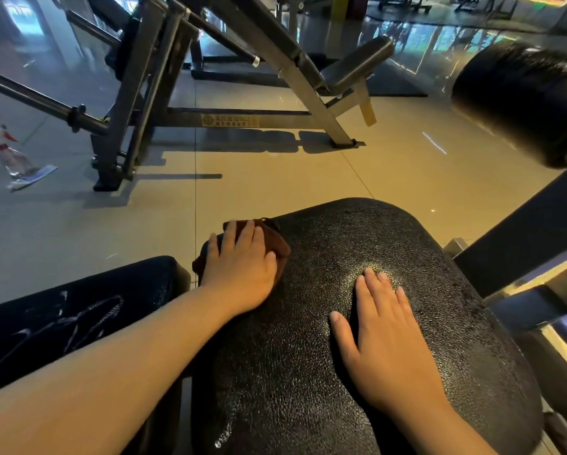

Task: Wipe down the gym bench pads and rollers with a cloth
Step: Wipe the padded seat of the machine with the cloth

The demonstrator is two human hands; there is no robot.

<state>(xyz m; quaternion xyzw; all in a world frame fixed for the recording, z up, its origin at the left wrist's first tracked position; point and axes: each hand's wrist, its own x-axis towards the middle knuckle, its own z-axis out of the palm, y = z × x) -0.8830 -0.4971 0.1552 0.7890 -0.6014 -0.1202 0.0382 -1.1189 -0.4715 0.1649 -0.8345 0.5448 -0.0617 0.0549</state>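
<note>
**A:** Where are the hands?

**B:** Both are on the pad [308,372]. The left hand [239,270] lies flat, fingers straight and slightly spread, pressing on the cloth [273,241]. The right hand [383,336] is flat too, fingers straight and close together, palm on bare pad, holding nothing.

**A:** And where exactly is the cloth?

**B:** It is brown and folded, at the pad's far left corner, close to the edge. Most of it is under the left palm and fingers. A strip shows past the fingertips and along the side facing the right hand.

**A:** Does the right hand touch it?

**B:** No. It rests about mid-pad, apart from the cloth and nearer the person, with bare pad between them.

**A:** What is the pad like?

**B:** Black, pebbled and shiny, with a glint by the right fingertips.

**A:** What is farther out?

**B:** Just left of the pad, across a narrow gap, is a second pad [78,316], dark with white streaks. A black roller [521,103], blurred, hangs at upper right. Beyond is a tiled floor [275,172], where the grey frame [137,103] of another machine stands. At far left a clear bottle [11,156] with red on it appears blurred.
</note>
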